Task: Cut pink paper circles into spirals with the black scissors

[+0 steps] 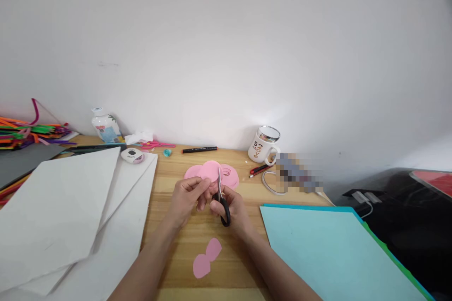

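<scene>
Between the finger and thumb of my left hand (189, 196) is a round pink paper piece (211, 170), held up over the desk. My right hand (229, 207) grips black-handled scissors (225, 214), whose blades point away from me at the right edge of that piece. Behind the hands lie more pink paper pieces (231, 176), partly covered by the held one. Nearer to me, a pink cutout of two joined petal shapes (202, 265) rests flat on the wooden desk (176, 263).
White boards (60, 216) cover the left side, light blue sheets (328, 240) the right. Along the wall stand a white bottle (106, 126) and a white mug (264, 146), with a black marker (199, 150) between them. Pipe cleaners (31, 132) lie far left.
</scene>
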### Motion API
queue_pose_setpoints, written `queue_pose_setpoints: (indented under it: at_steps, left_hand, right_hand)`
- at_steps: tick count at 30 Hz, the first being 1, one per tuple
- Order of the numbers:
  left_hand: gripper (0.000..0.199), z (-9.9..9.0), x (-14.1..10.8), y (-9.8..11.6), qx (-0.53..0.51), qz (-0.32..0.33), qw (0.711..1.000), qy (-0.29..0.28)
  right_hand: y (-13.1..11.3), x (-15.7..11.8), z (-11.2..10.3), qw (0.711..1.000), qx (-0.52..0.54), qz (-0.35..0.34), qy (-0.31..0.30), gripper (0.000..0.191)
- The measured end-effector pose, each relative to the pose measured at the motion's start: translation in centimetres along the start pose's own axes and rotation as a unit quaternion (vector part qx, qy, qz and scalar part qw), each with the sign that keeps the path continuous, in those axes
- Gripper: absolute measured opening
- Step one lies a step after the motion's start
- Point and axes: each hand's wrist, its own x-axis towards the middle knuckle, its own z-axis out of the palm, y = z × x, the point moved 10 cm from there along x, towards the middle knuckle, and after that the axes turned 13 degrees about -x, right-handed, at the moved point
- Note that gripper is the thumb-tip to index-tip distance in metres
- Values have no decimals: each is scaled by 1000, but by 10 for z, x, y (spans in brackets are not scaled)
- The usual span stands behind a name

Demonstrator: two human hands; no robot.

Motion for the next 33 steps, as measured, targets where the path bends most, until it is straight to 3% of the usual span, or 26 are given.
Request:
queue_pose_setpoints:
  at_steps: [12, 24, 33]
  left_hand:
    - [33, -8, 3, 5, -23, 39, 999, 19]
    - [36, -5, 3, 2, 53, 60, 997, 7]
    - [35, -6, 2, -5, 55, 32, 998, 13]
  right_hand:
    - [11, -1, 2, 1000, 3, 29, -5, 39]
    - [14, 0, 12, 999, 24, 20, -32, 35]
    - [-2, 2, 9, 999, 27, -19, -14, 36]
